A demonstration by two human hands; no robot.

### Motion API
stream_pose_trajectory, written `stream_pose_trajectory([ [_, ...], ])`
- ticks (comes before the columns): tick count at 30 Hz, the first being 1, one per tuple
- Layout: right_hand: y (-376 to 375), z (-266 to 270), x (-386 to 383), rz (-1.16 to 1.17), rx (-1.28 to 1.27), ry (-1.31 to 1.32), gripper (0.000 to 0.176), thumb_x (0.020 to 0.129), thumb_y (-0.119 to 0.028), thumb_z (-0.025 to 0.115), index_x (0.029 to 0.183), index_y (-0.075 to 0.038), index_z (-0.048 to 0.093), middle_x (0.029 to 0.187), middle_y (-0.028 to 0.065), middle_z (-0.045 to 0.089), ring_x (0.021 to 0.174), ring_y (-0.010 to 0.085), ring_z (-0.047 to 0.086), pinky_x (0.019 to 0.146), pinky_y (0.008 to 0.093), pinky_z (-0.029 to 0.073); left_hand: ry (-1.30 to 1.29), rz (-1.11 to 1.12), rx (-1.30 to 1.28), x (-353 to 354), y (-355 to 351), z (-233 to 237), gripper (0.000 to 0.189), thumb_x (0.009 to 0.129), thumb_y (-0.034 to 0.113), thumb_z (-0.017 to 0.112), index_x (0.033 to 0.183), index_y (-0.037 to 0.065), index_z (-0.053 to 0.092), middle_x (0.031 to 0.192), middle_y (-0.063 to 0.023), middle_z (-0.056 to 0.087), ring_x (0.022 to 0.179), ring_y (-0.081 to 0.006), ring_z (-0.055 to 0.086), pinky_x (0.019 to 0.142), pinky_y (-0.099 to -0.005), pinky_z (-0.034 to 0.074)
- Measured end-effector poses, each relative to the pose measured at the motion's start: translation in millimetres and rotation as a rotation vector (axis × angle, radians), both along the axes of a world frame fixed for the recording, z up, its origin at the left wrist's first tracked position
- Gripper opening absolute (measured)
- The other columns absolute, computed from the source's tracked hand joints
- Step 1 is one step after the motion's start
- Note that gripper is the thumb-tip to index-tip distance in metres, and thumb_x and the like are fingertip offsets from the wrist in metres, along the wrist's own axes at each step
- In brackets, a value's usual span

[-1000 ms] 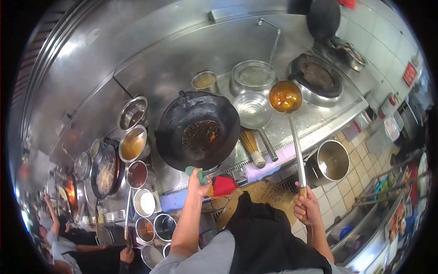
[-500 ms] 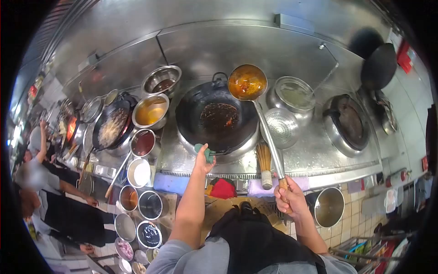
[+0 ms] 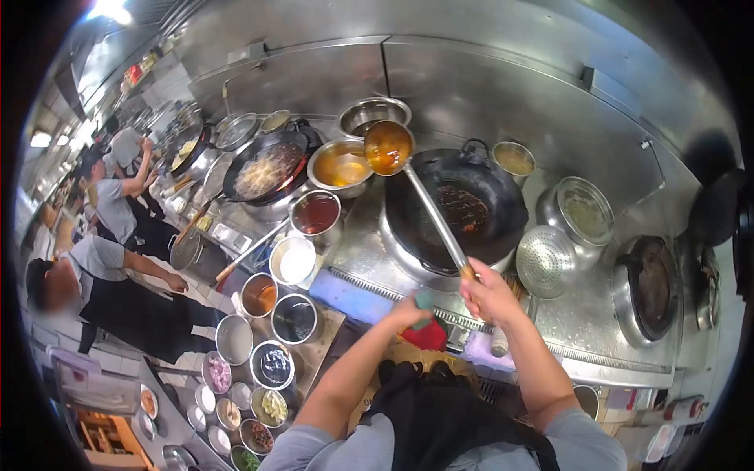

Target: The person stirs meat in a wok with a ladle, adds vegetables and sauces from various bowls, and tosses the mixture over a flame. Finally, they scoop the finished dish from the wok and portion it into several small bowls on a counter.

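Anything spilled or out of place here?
Nothing stands out. The ladle in the right hand is level and full, no drips; the left hand grips a green cloth; the wok sits on its burner with sauce residue.

Fisheye lens: straight edges bow and a black vignette rings the frame. The ceiling lamp (image 3: 110, 9) at top left is blown out white. Light is bright and even over the steel surface (image 3: 357, 239); soft glare streaks the back wall (image 3: 487, 86). At centre the ladle (image 3: 387, 147) and wok (image 3: 471, 188) are sharp; people (image 3: 118, 206) at the left edge are soft.
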State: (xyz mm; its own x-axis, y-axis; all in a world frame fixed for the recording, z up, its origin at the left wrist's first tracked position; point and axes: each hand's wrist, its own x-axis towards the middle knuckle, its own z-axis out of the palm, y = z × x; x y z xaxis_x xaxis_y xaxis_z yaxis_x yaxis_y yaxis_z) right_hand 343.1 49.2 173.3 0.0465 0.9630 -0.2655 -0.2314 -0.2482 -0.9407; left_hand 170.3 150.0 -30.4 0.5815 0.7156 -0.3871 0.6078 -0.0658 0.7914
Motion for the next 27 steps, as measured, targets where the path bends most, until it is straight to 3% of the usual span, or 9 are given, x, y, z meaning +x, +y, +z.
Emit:
stream_pose_trajectory([
  [2, 51, -11, -7, 0.078, 0.047, -0.150, 0.010, 0.086, -0.004, 0.047, 0.095, -0.006, 0.046, 0.062, -0.0003, 0.044, 0.040, 0.0065, 0.040, 0.034, 0.0213, 0.033, 0.192, -0.169, 0.158, 6, -19, 16, 0.049, 0.073, 0.025, 0.067, 0.114, 0.006, 0.047, 0.092, -0.0165, 0.059, 0.086, -0.0280, 0.062, 0.073, -0.0399, 0.051],
  [6, 131, -39, -46, -0.025, 0.020, -0.562, 0.051, 0.081, -0.014, 0.056, 0.128, -0.001, 0.041, 0.072, 0.0100, 0.058, 0.046, 0.0158, 0.054, 0.043, 0.0296, 0.045, 0.536, -0.476, 0.447, 12, -39, 6, 0.065, 0.071, 0.027, 0.068, 0.126, 0.011, 0.037, 0.114, -0.0231, 0.052, 0.092, -0.0374, 0.061, 0.078, -0.0410, 0.050],
  [12, 206, -96, -87, -0.283, 0.513, -1.264, 0.033, 0.083, -0.011, 0.054, 0.115, -0.003, 0.052, 0.062, 0.0024, 0.048, 0.044, 0.0110, 0.046, 0.037, 0.0284, 0.037, 0.529, -0.553, 0.453, -3, -43, 55, 0.068, 0.072, 0.033, 0.067, 0.129, 0.010, 0.037, 0.114, -0.0217, 0.046, 0.110, -0.0385, 0.047, 0.084, -0.0427, 0.047],
  [14, 203, -50, -96, 0.030, -0.120, -0.383, 0.012, 0.082, -0.011, 0.054, 0.092, -0.005, 0.053, 0.063, 0.0024, 0.048, 0.046, 0.0107, 0.046, 0.038, 0.0262, 0.037, 0.320, -0.398, 0.560, -7, -37, 67, 0.053, 0.074, 0.024, 0.063, 0.122, 0.010, 0.045, 0.112, -0.0167, 0.046, 0.104, -0.0326, 0.049, 0.080, -0.0419, 0.047],
  [16, 204, -46, -92, 0.038, -0.126, -0.155, 0.005, 0.085, -0.009, 0.050, 0.082, -0.007, 0.047, 0.063, 0.0033, 0.048, 0.048, 0.0104, 0.047, 0.040, 0.0245, 0.038, 0.158, -0.303, 0.641, -5, -22, 73, 0.046, 0.074, 0.025, 0.063, 0.116, 0.010, 0.050, 0.111, -0.0172, 0.046, 0.104, -0.0339, 0.049, 0.079, -0.0428, 0.047],
  [18, 194, -41, -86, -0.031, -0.178, 0.487, 0.004, 0.086, -0.008, 0.050, 0.083, -0.008, 0.047, 0.065, 0.0031, 0.048, 0.047, 0.0096, 0.044, 0.039, 0.0233, 0.036, -0.012, -0.209, 0.717, -4, -7, 83, 0.040, 0.073, 0.025, 0.063, 0.109, 0.009, 0.055, 0.110, -0.0177, 0.046, 0.103, -0.0352, 0.049, 0.078, -0.0436, 0.046],
  [22, 152, -34, -66, -0.090, -0.072, 0.792, 0.003, 0.089, -0.010, 0.049, 0.092, -0.009, 0.049, 0.067, 0.0026, 0.047, 0.046, 0.0075, 0.042, 0.039, 0.0208, 0.035, -0.136, -0.156, 0.937, 2, 13, 89, 0.029, 0.073, 0.022, 0.061, 0.098, 0.008, 0.060, 0.107, -0.0146, 0.049, 0.103, -0.0317, 0.049, 0.076, -0.0443, 0.044],
  [23, 135, -31, -61, -0.142, -0.076, 0.848, 0.019, 0.089, -0.012, 0.050, 0.108, -0.008, 0.049, 0.068, 0.0022, 0.048, 0.046, 0.0059, 0.041, 0.037, 0.0200, 0.035, -0.132, -0.184, 0.897, 8, 19, 80, 0.028, 0.073, 0.020, 0.060, 0.098, 0.009, 0.060, 0.106, -0.0120, 0.051, 0.103, -0.0301, 0.049, 0.076, -0.0442, 0.044],
  [27, 50, -23, -69, -0.324, -0.015, 0.558, 0.025, 0.089, -0.010, 0.049, 0.114, -0.010, 0.044, 0.067, 0.0018, 0.047, 0.045, 0.0072, 0.042, 0.036, 0.0208, 0.035, -0.292, -0.258, 0.858, 15, 47, 70, 0.016, 0.079, 0.020, 0.057, 0.092, 0.013, 0.063, 0.096, -0.0038, 0.057, 0.098, -0.0267, 0.052, 0.074, -0.0439, 0.045],
])
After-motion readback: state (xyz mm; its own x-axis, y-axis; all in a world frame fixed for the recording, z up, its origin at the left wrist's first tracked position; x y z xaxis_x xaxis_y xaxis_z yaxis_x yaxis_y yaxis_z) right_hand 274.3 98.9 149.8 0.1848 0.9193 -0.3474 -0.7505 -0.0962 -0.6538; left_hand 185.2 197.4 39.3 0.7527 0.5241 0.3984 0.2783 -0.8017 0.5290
